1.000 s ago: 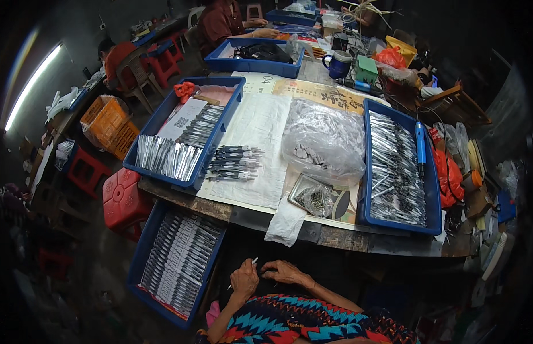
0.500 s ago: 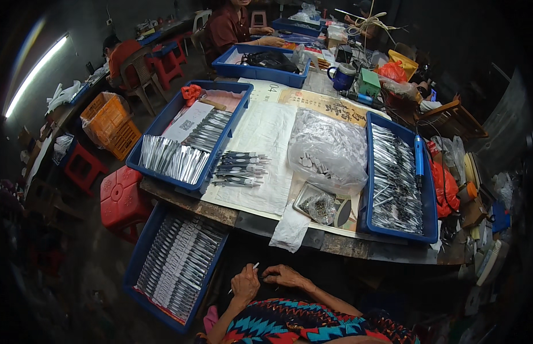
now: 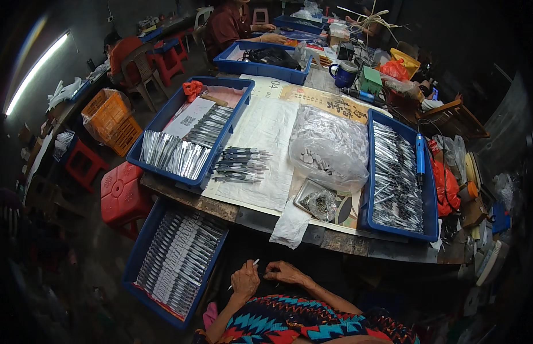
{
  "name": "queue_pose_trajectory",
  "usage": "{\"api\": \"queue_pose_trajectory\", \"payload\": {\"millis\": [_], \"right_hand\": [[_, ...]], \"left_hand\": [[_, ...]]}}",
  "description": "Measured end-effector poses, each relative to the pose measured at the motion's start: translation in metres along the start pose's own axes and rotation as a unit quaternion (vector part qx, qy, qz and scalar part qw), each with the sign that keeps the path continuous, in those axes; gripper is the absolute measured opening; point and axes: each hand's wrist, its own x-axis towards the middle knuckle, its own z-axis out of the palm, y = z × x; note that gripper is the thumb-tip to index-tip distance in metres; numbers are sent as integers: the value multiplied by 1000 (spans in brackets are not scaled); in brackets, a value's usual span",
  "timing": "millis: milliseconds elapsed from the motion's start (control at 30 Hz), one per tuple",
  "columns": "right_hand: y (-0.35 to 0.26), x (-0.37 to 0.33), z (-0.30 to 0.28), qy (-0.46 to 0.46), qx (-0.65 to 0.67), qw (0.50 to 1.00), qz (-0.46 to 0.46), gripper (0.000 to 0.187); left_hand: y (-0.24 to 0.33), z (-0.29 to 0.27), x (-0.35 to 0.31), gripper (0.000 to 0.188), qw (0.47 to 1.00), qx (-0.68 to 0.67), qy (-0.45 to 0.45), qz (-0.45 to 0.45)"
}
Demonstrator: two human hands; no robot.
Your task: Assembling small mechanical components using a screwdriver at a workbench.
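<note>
Barely any motion since half a second ago: right hand (image 3: 284, 272) sits slightly further off the left hand (image 3: 245, 279), which holds about the same spot. Landmark: clear plastic bag (image 3: 329, 143) of pale grey pieces. Both hands are at lap level, on the near side of the bag. Left fingers clenched around a thin white stick (image 3: 255, 262), tip poking out above the fist. Right fingers curled, pointing at the left hand, apart from it; can't tell if they pinch anything small.

Step in hand, judging by posture: handling that single stick. Working it with both hands would call for a steady left grip and the right fingertips closing the gap.

Around: pen bundle (image 3: 241, 164) left of the bag; blue tray of pens (image 3: 163, 174) further left; second pen tray (image 3: 401, 234) just right of the bag, blue power screwdriver (image 3: 420, 155) beyond that. Small dish (image 3: 301, 191) of tiny metal bits just nearer than the bag. Blue mug (image 3: 345, 75) past its far side.

In the way of a reach toward the bag: table edge (image 3: 335, 242) and white tissue (image 3: 290, 225) hanging over it.
</note>
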Motion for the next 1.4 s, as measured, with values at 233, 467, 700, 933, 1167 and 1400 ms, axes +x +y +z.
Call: {"api": "queue_pose_trajectory", "payload": {"millis": [233, 467, 700, 933, 1167, 1400], "right_hand": [[-11, -21, 1, 23, -16, 1000, -6, 40], [-26, -61, -17, -60, -24, 995, -70, 55], [-43, -93, -45, -206, 167, 961, -77, 38], [-52, -96, -28, -348, 329, 837, -264, 24], [-75, -93, -10, -389, 234, 863, -223, 21], [-76, -114, -14, -306, 175, 906, -235, 39]], "left_hand": [[-1, -1, -1, 14, 1000, -7, 3, 10], [-3, -2, -1, 14, 1000, -22, -2, -4], [-4, -5, 0, 16, 997, -69, -18, -41], [-3, -5, -2, 15, 998, -52, -10, -28], [-4, -4, -2, 13, 999, -52, -1, -16], [-5, -3, -3, 14, 998, -63, 5, -13]]}}
